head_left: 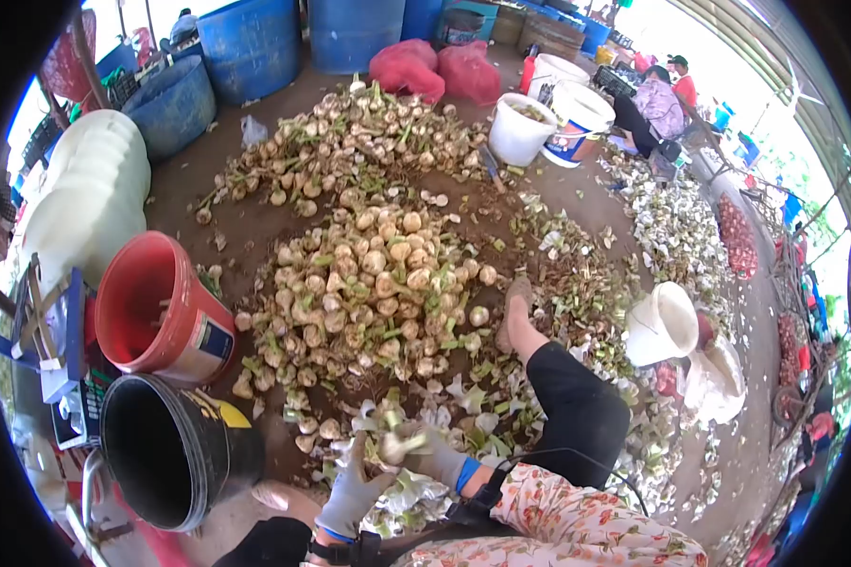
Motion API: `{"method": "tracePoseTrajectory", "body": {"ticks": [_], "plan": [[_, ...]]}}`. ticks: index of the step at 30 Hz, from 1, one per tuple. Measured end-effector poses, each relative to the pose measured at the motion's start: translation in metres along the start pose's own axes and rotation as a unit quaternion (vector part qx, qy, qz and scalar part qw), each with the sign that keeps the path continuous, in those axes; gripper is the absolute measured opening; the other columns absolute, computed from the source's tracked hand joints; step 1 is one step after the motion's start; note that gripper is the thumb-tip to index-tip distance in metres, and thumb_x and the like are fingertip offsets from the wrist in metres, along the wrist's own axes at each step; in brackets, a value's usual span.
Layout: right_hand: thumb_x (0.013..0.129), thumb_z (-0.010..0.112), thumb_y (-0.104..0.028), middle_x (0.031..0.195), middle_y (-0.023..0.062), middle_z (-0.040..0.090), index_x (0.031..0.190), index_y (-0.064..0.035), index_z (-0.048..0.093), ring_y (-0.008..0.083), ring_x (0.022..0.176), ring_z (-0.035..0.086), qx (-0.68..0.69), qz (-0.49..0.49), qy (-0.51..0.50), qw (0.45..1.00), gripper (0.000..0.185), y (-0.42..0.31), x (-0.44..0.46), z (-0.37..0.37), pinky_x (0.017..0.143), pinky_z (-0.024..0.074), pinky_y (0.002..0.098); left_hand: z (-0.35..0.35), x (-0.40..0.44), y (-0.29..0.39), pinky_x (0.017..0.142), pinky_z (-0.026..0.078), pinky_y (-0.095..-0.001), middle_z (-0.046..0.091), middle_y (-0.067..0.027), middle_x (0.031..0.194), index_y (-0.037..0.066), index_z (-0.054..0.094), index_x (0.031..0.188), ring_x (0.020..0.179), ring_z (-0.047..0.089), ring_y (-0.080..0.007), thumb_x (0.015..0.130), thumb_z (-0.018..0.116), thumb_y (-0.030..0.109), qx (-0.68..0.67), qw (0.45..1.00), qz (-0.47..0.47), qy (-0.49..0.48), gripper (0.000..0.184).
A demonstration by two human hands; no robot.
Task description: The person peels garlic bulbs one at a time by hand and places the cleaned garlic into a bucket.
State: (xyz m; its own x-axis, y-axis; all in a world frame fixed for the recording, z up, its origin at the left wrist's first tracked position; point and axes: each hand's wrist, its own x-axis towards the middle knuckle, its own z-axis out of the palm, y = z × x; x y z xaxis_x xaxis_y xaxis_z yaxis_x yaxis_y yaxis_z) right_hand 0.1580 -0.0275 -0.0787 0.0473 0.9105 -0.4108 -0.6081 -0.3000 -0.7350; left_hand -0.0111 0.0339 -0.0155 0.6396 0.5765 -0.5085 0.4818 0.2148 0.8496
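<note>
My left hand (352,489), in a pale work glove with a blue cuff, is raised with its thumb and fingers apart, just left of my right hand. My gloved right hand (437,458) is closed around a pale garlic bulb (397,446) with a greenish stem, blurred by motion. Part of the bulb is hidden by the fingers. Beneath both hands lie white peels (408,493). Beyond them is a large heap of garlic bulbs (369,274) with short stems.
A black bucket (222,444) and a red bucket (184,293) stand at my left. White buckets (518,132) stand at the back right, and a white pail (660,326) lies tilted at right. Scattered peels (676,227) cover the right side. A seated person (657,104) is beyond.
</note>
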Motion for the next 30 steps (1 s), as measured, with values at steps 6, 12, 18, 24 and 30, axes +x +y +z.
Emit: {"method": "tracePoseTrajectory", "body": {"ticks": [6,12,18,24,30], "plan": [[0.091,0.047,-0.024,0.100,0.0116,0.057,0.109,-0.0035,0.049,0.0234,0.091,0.057,-0.303,-0.252,0.186,0.900,0.028,-0.252,0.042,-0.082,0.077,0.0505,0.0368,-0.014,0.012,0.013,0.058,0.043,-0.0217,0.056,-0.0016,0.080,0.004,0.036,0.137,0.067,0.050,-0.0076,0.080,0.063,0.007,-0.094,0.994,-0.013,0.055,0.063],[0.092,0.049,-0.032,0.083,0.0067,0.059,0.112,-0.0078,0.051,0.0239,0.069,0.061,0.069,-0.318,0.261,0.909,0.031,-0.395,0.059,-0.106,0.060,0.0526,0.0348,-0.012,0.010,0.006,0.061,0.048,-0.0253,0.062,-0.0054,0.085,0.005,0.056,0.122,0.070,0.055,-0.0082,0.080,0.066,0.016,-0.108,0.990,-0.043,0.075,0.044],[0.090,0.056,-0.024,0.082,0.0073,0.062,0.090,-0.0050,0.056,0.0192,0.075,0.064,0.009,-0.133,0.079,0.988,0.019,-0.182,0.054,-0.051,0.064,0.0529,0.0302,-0.030,0.040,-0.086,0.068,0.049,-0.0404,0.066,-0.0187,0.090,0.003,0.067,0.095,0.077,0.064,-0.0329,0.085,0.058,0.022,0.222,0.962,0.100,0.124,0.023],[0.088,0.053,-0.008,0.097,0.0085,0.062,0.111,0.0000,0.055,0.0172,0.083,0.062,-0.085,0.047,0.045,0.994,0.024,-0.055,0.019,-0.016,0.073,0.0516,0.0279,-0.078,0.081,-0.127,0.081,0.047,-0.0421,0.062,-0.0209,0.093,0.005,0.059,0.110,0.092,0.059,-0.0384,0.079,0.062,0.037,0.155,0.922,-0.139,0.326,0.044],[0.091,0.054,-0.014,0.092,0.0037,0.061,0.113,0.0010,0.056,0.0113,0.075,0.057,-0.117,0.131,0.055,0.983,0.027,-0.008,0.025,-0.021,0.067,0.0459,0.0213,-0.119,0.162,-0.119,0.087,0.044,-0.0434,0.057,-0.0235,0.107,0.008,0.056,0.116,0.104,0.054,-0.0399,0.077,0.064,0.033,0.230,0.881,-0.097,0.403,0.047]]}}
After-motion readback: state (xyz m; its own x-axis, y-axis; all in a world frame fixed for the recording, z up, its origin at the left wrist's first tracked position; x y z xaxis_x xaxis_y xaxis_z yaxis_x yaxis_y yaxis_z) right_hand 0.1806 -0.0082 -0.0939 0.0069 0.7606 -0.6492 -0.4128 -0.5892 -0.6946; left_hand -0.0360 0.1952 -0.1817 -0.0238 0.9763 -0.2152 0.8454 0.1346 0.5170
